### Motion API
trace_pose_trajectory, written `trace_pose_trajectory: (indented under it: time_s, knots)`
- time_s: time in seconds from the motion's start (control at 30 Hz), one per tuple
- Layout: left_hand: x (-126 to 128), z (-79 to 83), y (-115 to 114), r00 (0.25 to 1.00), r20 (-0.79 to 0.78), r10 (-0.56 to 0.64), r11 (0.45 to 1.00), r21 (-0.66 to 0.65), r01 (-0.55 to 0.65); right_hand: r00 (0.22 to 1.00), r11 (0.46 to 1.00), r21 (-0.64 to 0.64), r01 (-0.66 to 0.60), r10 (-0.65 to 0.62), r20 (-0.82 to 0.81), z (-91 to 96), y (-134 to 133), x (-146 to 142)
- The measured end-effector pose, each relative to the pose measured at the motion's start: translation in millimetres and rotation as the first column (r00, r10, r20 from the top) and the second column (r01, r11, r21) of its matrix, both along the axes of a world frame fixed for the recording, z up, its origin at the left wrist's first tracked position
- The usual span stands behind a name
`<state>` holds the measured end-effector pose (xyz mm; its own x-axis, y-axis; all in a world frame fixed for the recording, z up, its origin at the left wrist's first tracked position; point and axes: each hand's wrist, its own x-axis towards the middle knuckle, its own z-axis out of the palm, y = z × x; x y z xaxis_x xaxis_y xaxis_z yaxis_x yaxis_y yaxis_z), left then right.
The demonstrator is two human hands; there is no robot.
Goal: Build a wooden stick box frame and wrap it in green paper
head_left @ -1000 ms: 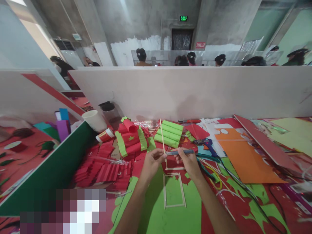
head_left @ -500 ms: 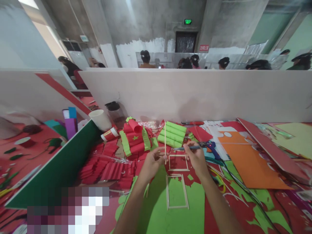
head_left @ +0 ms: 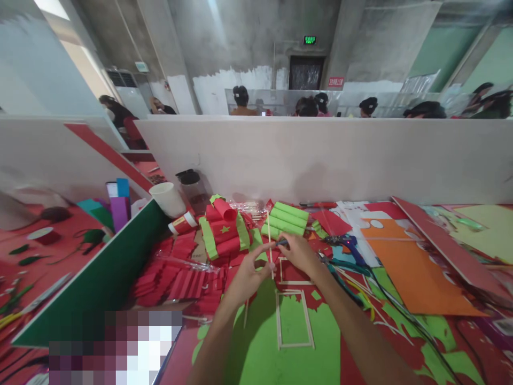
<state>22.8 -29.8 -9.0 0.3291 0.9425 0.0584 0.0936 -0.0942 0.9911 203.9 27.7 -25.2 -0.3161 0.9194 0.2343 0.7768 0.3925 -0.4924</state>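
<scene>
My left hand (head_left: 250,275) grips a thin pale wooden stick (head_left: 269,227), held nearly upright between thumb and fingers. In my right hand (head_left: 298,250) is a slim blue-grey pen-like tool (head_left: 282,242), its front end against or very near the stick; the exact contact is too small to tell. Below the hands, a rectangle of pale sticks (head_left: 295,346) lies on a green sheet (head_left: 288,369). A second stick rectangle (head_left: 296,282) sits just beyond it, partly hidden by my right hand.
Folded red paper (head_left: 186,283) and a red-and-green paper piece with a star (head_left: 225,230) lie left. A green paper roll bundle (head_left: 286,218) is behind the hands. Pliers (head_left: 348,267), a glue gun (head_left: 347,243) and orange paper (head_left: 404,272) are right. A white partition (head_left: 320,155) stands behind.
My right hand has moved left, bringing the pen-like tool to the stick. My left hand still holds the stick, which now leans slightly. The pliers show more clearly.
</scene>
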Motion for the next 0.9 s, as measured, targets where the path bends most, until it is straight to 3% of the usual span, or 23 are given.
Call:
trace_pose_trajectory:
  time_s: [0.2, 0.3, 0.4, 0.57, 0.7, 0.8, 0.9]
  knots:
    - [-0.2, -4.9, 2.3, 1.000, -0.009, 0.007, 1.000, -0.020, -0.008, 0.930, 0.993, 0.094, -0.071, 0.032, 0.365, -6.2, 6.8, -7.5]
    - [1.2, -6.5, 3.3, 1.000, -0.002, 0.010, 1.000, -0.014, -0.010, 0.912, 0.992, 0.088, -0.089, 0.046, 0.407, -4.7, 10.2, -6.2]
    - [2.9, -5.9, 3.7, 1.000, 0.018, 0.019, 1.000, -0.025, -0.019, 0.937, 0.993, 0.088, -0.081, 0.045, 0.348, 4.2, 12.6, 3.6]
    - [3.3, -8.1, 5.4, 1.000, 0.002, 0.022, 0.995, -0.096, -0.021, 0.982, 0.996, 0.045, 0.078, -0.084, 0.168, 29.6, 16.8, 58.2]
    - [2.9, -13.1, 6.8, 1.000, 0.002, 0.028, 0.996, -0.080, -0.027, 0.946, 0.964, 0.001, 0.267, -0.263, 0.191, 42.5, 16.2, 119.4]
    - [3.5, -14.1, 5.8, 0.999, -0.008, 0.033, 0.996, -0.088, -0.033, 0.924, 0.948, -0.120, 0.294, -0.250, 0.289, 42.6, 5.6, 150.3]
    - [4.8, -13.4, 4.6, 0.999, -0.024, 0.036, 0.994, -0.102, -0.038, 0.920, 0.922, -0.270, 0.277, -0.173, 0.353, 35.1, -17.8, 155.6]
